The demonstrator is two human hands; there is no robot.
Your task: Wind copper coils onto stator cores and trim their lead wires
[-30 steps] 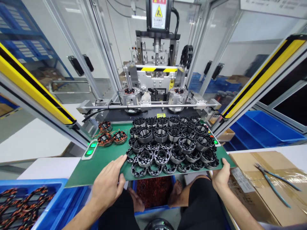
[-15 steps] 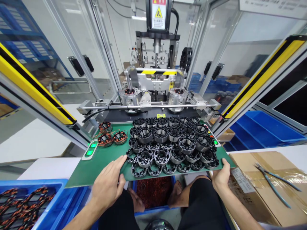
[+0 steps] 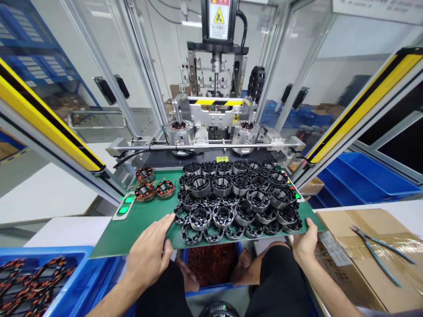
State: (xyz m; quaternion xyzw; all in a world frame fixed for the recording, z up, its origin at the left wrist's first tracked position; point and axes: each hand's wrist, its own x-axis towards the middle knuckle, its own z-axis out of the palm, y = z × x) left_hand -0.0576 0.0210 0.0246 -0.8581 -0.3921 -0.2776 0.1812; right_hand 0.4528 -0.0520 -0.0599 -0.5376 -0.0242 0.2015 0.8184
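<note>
My left hand [image 3: 148,248] lies on the front edge of the green tabletop [image 3: 115,235]. Its fingers are stretched out, with the tips beside a black-and-silver stator core [image 3: 181,214], and its thumb is apart from them. At the right front corner, my right hand [image 3: 304,242] grips the tabletop edge, thumb on top and the other fingers hidden below. Between the hands sit several unwound stator cores [image 3: 223,215], stacked in rows. Three copper-wound stators [image 3: 165,189] with loose wire ends rest at the back left of the tabletop.
Behind the tabletop stands a machine with two round metal fixtures [image 3: 179,134], each topped by a wound stator. A blue bin [image 3: 87,253] of wound stators is at left. Blue-handled cutters [image 3: 376,251] lie on a cardboard box [image 3: 346,220] at right. Green-lit buttons [image 3: 126,205] flank the tabletop.
</note>
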